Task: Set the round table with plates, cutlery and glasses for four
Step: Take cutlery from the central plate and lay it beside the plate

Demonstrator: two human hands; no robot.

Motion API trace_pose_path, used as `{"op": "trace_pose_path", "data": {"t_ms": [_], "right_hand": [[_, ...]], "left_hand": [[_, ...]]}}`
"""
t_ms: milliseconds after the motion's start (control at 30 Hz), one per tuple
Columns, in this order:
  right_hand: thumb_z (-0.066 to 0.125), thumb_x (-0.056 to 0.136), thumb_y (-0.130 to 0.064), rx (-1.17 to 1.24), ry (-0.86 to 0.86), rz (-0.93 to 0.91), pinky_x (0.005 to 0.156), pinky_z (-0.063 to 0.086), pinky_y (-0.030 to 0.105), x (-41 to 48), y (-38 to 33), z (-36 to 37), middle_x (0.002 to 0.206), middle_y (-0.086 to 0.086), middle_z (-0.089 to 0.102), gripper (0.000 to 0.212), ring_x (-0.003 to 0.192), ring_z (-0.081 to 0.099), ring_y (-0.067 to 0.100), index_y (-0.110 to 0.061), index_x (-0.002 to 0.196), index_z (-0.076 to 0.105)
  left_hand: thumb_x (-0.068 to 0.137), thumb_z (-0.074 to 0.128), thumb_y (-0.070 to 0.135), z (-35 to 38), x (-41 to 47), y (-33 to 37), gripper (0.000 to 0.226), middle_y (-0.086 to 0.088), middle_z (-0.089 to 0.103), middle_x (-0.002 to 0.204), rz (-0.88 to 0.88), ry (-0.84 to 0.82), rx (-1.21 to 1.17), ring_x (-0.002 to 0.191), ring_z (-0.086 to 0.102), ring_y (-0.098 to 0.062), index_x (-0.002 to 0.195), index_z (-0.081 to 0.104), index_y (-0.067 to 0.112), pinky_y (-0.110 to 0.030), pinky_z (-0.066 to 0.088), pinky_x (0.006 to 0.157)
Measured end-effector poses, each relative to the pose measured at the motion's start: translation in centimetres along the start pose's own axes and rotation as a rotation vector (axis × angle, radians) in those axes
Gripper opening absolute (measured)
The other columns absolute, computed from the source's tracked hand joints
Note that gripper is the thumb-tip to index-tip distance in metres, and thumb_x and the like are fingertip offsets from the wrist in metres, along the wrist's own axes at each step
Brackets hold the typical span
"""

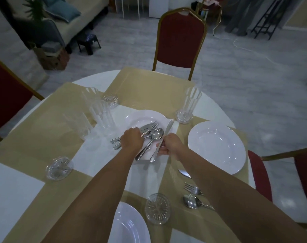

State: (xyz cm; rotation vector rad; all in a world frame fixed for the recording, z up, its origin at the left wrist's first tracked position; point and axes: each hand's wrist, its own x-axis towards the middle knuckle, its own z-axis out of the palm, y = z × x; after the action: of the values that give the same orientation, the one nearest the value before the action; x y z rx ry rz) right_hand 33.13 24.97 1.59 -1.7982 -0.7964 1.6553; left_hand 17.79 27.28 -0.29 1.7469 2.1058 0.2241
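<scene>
A white plate (140, 120) in the middle of the round table (96, 78) carries a pile of cutlery (153, 133): forks, spoons and knives. My left hand (131, 139) rests closed over the handles on the pile's left side. My right hand (170, 143) grips a knife (167, 130) whose blade points away over the plate's right rim. A second plate (217, 146) lies on the right placemat, with a knife (184, 173), fork (193, 188) and spoon (191, 201) partly hidden under my right arm. A third plate (130, 225) lies near me.
Several tall glasses (100, 113) cluster at the left; another glass (190, 104) stands on a coaster at the right. Empty glass coasters (59, 168) (158, 208) (111, 99) lie on the beige placemats (149, 88). Red chairs (179, 41) surround the table.
</scene>
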Motion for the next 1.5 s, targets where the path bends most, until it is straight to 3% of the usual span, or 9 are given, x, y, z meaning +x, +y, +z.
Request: {"op": "trace_pose_path", "data": {"t_ms": [200, 400, 533, 700, 800, 967, 1100, 1200, 1500], "right_hand": [[0.048, 0.098, -0.006, -0.010, 0.040, -0.020, 0.051, 0.050, 0.027, -0.1, 1.6, -1.4, 0.080, 0.010, 0.063, 0.014, 0.063, 0.058, 0.018, -0.006, 0.111, 0.051], [0.057, 0.091, 0.001, 0.054, 0.170, -0.034, 0.048, 0.052, 0.023, -0.7, 2.5, -2.3, 0.075, 0.012, 0.061, 0.013, 0.059, 0.055, 0.018, -0.004, 0.079, 0.062], [0.060, 0.089, 0.002, 0.109, 0.196, -0.037, 0.056, 0.054, 0.029, -1.1, 3.2, -2.3, 0.077, 0.012, 0.062, 0.015, 0.061, 0.056, 0.019, -0.006, 0.076, 0.061], [0.062, 0.090, -0.001, 0.085, 0.202, -0.041, 0.068, 0.055, 0.035, -1.5, 3.9, -2.5, 0.079, 0.013, 0.064, 0.013, 0.065, 0.058, 0.022, -0.007, 0.078, 0.062], [0.064, 0.089, -0.004, 0.072, 0.191, -0.038, 0.072, 0.057, 0.037, -1.7, 4.4, -2.6, 0.076, 0.010, 0.065, 0.010, 0.067, 0.062, 0.024, -0.007, 0.079, 0.064], [0.069, 0.083, -0.016, -0.053, 0.245, -0.015, 0.073, 0.056, 0.043, -1.5, 5.4, -2.3, 0.067, 0.012, 0.065, 0.018, 0.065, 0.060, 0.027, -0.010, 0.066, 0.065], [0.069, 0.083, -0.015, -0.069, 0.252, -0.002, 0.083, 0.056, 0.047, -1.5, 6.0, -2.0, 0.079, 0.016, 0.068, 0.017, 0.074, 0.063, 0.029, -0.012, 0.067, 0.064], [0.071, 0.081, -0.014, -0.048, 0.263, 0.000, 0.085, 0.057, 0.050, -1.3, 6.1, -1.9, 0.088, 0.020, 0.071, 0.017, 0.084, 0.068, 0.036, -0.013, 0.066, 0.063], [0.062, 0.086, 0.000, 0.034, 0.209, 0.026, 0.081, 0.059, 0.042, -2.5, 6.0, -0.6, 0.088, 0.015, 0.069, 0.014, 0.074, 0.064, 0.027, -0.012, 0.081, 0.065]], "left_hand": [[0.088, 0.048, 0.013, -0.1, -0.6, 0.7, 0.020, -0.011, 0.068, 0.102, -0.041, -0.030, -0.138, 0.100, 0.061, -0.032, 0.099, 0.064, 0.007, -0.034, 0.047, 0.080], [0.086, 0.060, 0.010, -0.4, -2.2, 0.9, 0.032, -0.012, 0.064, 0.119, -0.139, -0.271, -0.456, 0.105, 0.061, -0.029, 0.117, 0.059, 0.013, -0.030, 0.047, 0.084], [0.084, 0.068, 0.013, -0.5, -2.8, 1.0, 0.060, -0.012, 0.050, 0.140, -0.105, -0.367, -0.304, 0.122, 0.053, -0.030, 0.139, 0.046, 0.010, -0.033, 0.046, 0.098], [0.083, 0.060, 0.010, -0.6, -2.6, 1.8, 0.026, -0.016, 0.068, 0.111, -0.051, -0.326, -0.129, 0.104, 0.064, -0.031, 0.105, 0.068, -0.001, -0.031, 0.050, 0.083], [0.078, 0.058, 0.013, -0.8, -2.6, 2.0, 0.012, -0.014, 0.070, 0.097, -0.025, -0.289, -0.049, 0.097, 0.066, -0.031, 0.084, 0.064, 0.005, -0.030, 0.046, 0.071], [0.080, 0.068, 0.032, -1.1, -2.3, 1.7, 0.031, -0.011, 0.069, 0.106, -0.053, -0.304, -0.052, 0.102, 0.063, -0.028, 0.097, 0.067, 0.006, -0.027, 0.042, 0.072], [0.083, 0.069, 0.025, -1.0, -2.4, 1.5, 0.030, -0.015, 0.069, 0.096, -0.121, -0.398, -0.179, 0.095, 0.064, -0.029, 0.094, 0.067, -0.002, -0.024, 0.047, 0.067], [0.084, 0.068, 0.008, -1.1, -2.5, 1.2, 0.023, -0.009, 0.054, 0.066, -0.181, -0.444, -0.355, 0.062, 0.054, -0.022, 0.064, 0.056, 0.008, -0.018, 0.044, 0.046], [0.082, 0.066, -0.007, -1.6, -5.0, -0.3, 0.026, -0.008, 0.055, 0.064, -0.311, -0.451, -0.757, 0.062, 0.054, -0.018, 0.067, 0.051, 0.008, -0.028, 0.047, 0.061]]}}
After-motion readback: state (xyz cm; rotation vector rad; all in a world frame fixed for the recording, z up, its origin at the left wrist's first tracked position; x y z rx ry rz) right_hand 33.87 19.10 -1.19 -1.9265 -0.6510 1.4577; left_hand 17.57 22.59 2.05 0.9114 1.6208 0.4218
